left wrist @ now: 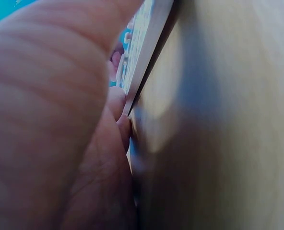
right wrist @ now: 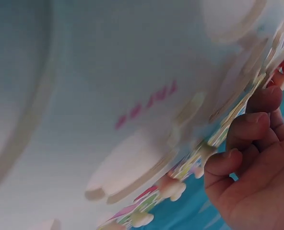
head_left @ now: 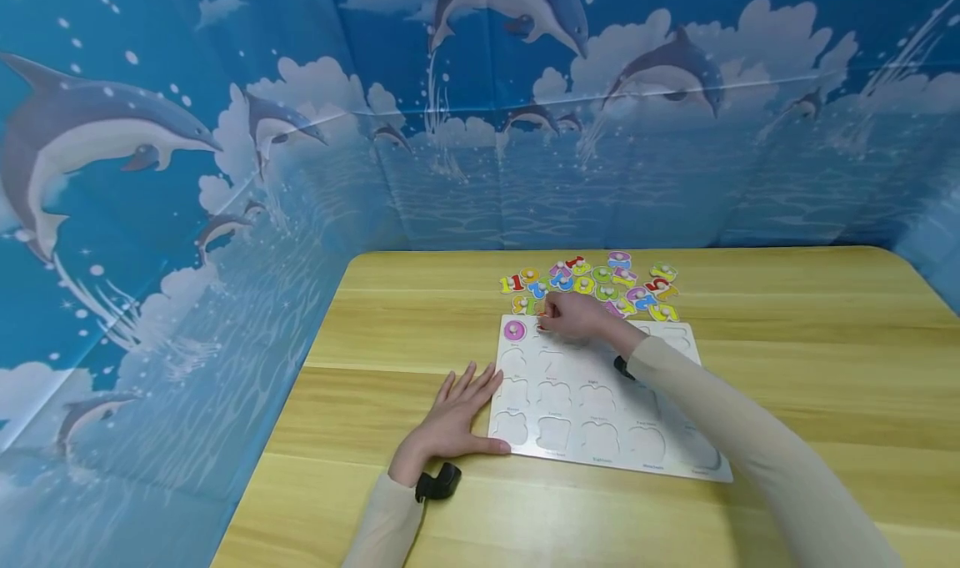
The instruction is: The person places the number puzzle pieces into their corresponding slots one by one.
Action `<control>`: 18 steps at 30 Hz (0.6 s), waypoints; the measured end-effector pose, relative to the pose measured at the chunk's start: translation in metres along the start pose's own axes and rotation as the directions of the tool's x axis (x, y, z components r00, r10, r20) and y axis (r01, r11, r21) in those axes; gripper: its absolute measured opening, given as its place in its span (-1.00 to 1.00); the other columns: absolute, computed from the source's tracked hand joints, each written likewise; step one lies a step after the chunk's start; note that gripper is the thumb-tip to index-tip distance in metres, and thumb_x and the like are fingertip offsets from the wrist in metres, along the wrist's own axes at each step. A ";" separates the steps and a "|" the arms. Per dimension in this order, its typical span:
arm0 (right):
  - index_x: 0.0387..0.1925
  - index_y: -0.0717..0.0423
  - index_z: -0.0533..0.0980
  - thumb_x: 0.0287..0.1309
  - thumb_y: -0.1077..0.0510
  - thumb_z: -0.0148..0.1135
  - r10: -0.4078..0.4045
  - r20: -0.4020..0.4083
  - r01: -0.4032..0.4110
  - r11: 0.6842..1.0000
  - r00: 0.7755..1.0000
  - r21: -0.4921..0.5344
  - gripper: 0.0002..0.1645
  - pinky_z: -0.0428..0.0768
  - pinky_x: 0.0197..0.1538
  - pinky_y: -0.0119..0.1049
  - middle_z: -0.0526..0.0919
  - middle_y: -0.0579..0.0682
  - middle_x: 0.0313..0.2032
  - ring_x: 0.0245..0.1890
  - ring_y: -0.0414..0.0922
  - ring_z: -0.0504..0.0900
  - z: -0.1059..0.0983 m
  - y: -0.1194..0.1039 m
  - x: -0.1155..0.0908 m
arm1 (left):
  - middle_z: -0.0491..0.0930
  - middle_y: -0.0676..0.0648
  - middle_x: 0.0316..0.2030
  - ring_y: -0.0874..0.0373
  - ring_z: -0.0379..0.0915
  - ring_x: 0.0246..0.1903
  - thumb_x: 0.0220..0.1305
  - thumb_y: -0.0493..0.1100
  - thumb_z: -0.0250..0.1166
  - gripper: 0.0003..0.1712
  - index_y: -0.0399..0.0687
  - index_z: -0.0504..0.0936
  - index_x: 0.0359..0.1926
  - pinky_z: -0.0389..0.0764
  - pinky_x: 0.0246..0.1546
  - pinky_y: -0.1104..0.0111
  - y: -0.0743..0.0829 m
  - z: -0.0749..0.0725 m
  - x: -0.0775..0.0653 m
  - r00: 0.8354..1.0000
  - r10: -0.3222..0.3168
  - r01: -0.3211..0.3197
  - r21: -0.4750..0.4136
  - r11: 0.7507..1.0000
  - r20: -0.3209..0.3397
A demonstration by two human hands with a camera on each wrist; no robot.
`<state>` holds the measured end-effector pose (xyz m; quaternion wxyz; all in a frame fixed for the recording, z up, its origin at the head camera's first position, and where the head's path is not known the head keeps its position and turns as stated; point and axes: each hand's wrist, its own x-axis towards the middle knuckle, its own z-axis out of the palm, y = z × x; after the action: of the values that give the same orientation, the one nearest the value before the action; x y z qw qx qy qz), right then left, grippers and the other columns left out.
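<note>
A white number puzzle board (head_left: 573, 418) with cut-out slots lies on the table. A round pink zero piece (head_left: 514, 330) sits in its far left slot. My right hand (head_left: 576, 314) is over the far edge of the board, beside that zero, and pinches a small puzzle piece (head_left: 542, 327) with red on it, mostly hidden by the fingers. In the right wrist view the fingers (right wrist: 247, 129) are curled near the board's printed word "Three". Spread flat, my left hand (head_left: 453, 422) rests on the table, its thumb and fingertips touching the board's left side and near corner.
Several colourful number pieces (head_left: 583, 284) with knobs lie in a loose group behind the board. The wooden table (head_left: 375, 326) extends to both sides. A dolphin-print curtain (head_left: 480, 193) hangs along the back and left.
</note>
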<state>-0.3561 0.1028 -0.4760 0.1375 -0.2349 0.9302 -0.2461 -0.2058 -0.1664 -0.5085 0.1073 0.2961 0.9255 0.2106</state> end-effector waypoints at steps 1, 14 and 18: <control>-0.42 0.03 0.40 0.27 -0.04 0.13 0.001 0.007 -0.001 1.000 1.000 -0.004 -0.74 0.30 -0.53 -0.30 0.47 -0.08 -0.55 -0.62 -0.16 0.36 0.001 -0.001 -0.001 | -0.24 0.05 0.48 0.02 -0.49 0.43 0.00 0.44 0.27 0.22 0.09 -0.13 0.51 -0.44 0.34 0.04 0.000 0.000 0.000 1.000 0.002 -0.002 0.001 1.000 -0.001; -0.46 0.00 0.39 0.26 -0.04 0.16 -0.036 0.055 0.039 0.998 0.998 -0.049 -0.73 0.27 -0.53 -0.30 0.42 -0.08 -0.58 -0.63 -0.15 0.35 0.006 -0.010 -0.005 | -0.24 0.05 0.48 0.02 -0.49 0.43 0.01 0.44 0.27 0.21 0.09 -0.12 0.51 -0.42 0.35 0.04 -0.001 0.000 0.001 1.000 0.003 -0.003 0.009 1.000 0.001; -0.47 0.01 0.38 0.26 -0.03 0.17 -0.025 0.061 0.028 0.998 0.998 -0.050 -0.72 0.28 -0.50 -0.30 0.41 -0.08 -0.57 -0.61 -0.15 0.36 0.005 -0.012 -0.006 | -0.25 0.06 0.48 0.03 -0.50 0.43 0.01 0.44 0.27 0.21 0.09 -0.13 0.51 -0.43 0.35 0.05 0.000 0.000 0.000 1.000 -0.001 0.001 0.006 1.000 0.006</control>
<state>-0.3445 0.0947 -0.4734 0.1563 -0.2582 0.9284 -0.2168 -0.2061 -0.1664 -0.5083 0.1091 0.2964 0.9260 0.2070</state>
